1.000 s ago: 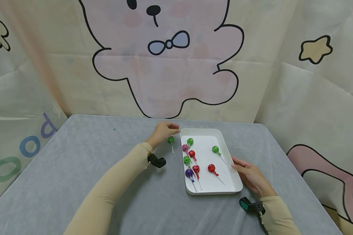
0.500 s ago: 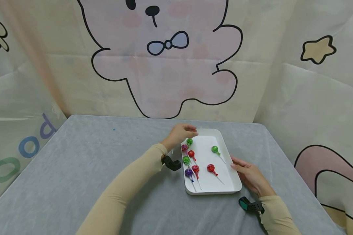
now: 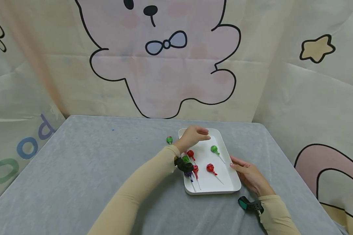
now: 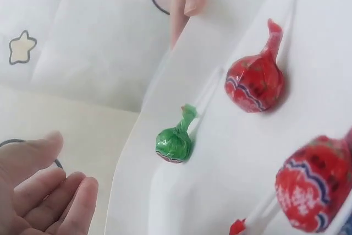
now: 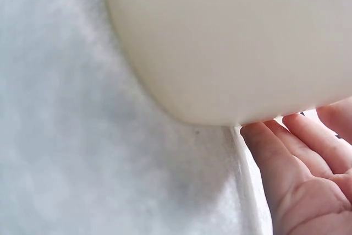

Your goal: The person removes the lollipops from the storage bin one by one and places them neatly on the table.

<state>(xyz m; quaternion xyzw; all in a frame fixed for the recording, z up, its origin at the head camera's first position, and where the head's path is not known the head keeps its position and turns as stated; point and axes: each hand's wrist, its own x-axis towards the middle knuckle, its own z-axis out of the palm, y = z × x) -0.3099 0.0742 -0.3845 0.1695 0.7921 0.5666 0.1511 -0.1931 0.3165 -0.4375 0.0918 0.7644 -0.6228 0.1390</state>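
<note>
My left hand (image 3: 194, 136) hovers over the far part of a white tray (image 3: 223, 143). Its fingers are slightly bent with nothing between them, as the left wrist view also shows. Close by in the tray lies a green lollipop (image 3: 214, 149), and nearer me a red lollipop (image 3: 210, 167). More red, green and purple lollipops lie along the tray's left side, partly hidden by my left wrist. My right hand (image 3: 251, 176) holds the tray's right edge, thumb at the rim. In the right wrist view, its fingertips touch the outer wall.
Another green lollipop (image 3: 169, 140) lies on the grey tablecloth (image 3: 106, 163) left of the tray, partly hidden behind my left forearm. Each wrist wears a black strap with a camera (image 3: 183, 164). Printed cloth walls (image 3: 164, 75) stand behind the table and at its sides.
My left hand has moved right, from beside the tray's left edge to above its far part, with nothing in it. The right hand stays at the tray's edge. The lollipops lie as before.
</note>
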